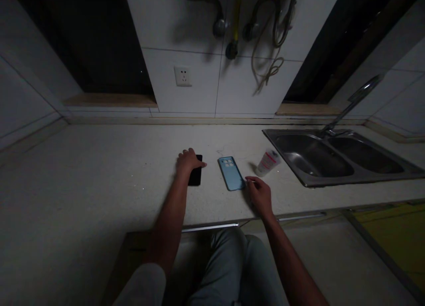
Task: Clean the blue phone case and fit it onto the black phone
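Note:
My left hand (188,161) lies over the upper part of a black phone (195,177) flat on the countertop. Its thumb reaches across to the phone's right edge, and the fingers curl at the top left. To the right rests a light blue phone case (233,176) with camera cutouts near its top end. Close to the lower right edge of that case is my right hand (260,195), its fingers curled together and nothing visible in them. Whether a fingertip touches the case is hard to tell. Beyond this hand, a clear plastic cup (268,163) with pink-red markings stands on the counter.
A steel double sink (308,182) with a curved faucet (353,100) is set into the pale countertop (99,173) on the right. The tiled wall behind carries a socket (182,76), pipes and a tied cord (270,71). A metal handle strip (209,227) runs along the front.

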A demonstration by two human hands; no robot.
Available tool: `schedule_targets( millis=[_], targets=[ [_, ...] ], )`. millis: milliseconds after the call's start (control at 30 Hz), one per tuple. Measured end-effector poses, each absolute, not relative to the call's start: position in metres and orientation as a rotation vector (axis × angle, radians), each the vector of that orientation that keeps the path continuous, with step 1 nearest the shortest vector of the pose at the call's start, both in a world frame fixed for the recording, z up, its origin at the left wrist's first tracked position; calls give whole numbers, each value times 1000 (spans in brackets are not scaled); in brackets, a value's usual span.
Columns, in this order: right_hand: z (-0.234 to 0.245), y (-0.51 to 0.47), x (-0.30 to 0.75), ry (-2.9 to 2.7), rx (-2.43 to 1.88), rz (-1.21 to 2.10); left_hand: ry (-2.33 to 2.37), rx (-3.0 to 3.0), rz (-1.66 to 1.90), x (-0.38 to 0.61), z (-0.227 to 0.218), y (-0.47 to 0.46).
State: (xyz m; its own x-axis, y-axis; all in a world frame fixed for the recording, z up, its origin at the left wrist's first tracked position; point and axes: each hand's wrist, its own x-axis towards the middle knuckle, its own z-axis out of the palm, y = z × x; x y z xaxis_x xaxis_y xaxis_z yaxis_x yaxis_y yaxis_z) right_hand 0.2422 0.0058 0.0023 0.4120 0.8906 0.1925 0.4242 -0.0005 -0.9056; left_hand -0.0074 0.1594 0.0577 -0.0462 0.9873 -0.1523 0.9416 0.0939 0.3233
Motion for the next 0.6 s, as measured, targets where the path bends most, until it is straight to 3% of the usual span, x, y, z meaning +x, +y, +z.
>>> schedule_targets(
  millis=[367,600],
  targets=[
    [-3,8,243,-1152,-1522,609,1914,1614,531,-27,43,160],
    [3,6,241,-1162,-1528,625,1104,1005,937,-2,29,151]
  ],
)
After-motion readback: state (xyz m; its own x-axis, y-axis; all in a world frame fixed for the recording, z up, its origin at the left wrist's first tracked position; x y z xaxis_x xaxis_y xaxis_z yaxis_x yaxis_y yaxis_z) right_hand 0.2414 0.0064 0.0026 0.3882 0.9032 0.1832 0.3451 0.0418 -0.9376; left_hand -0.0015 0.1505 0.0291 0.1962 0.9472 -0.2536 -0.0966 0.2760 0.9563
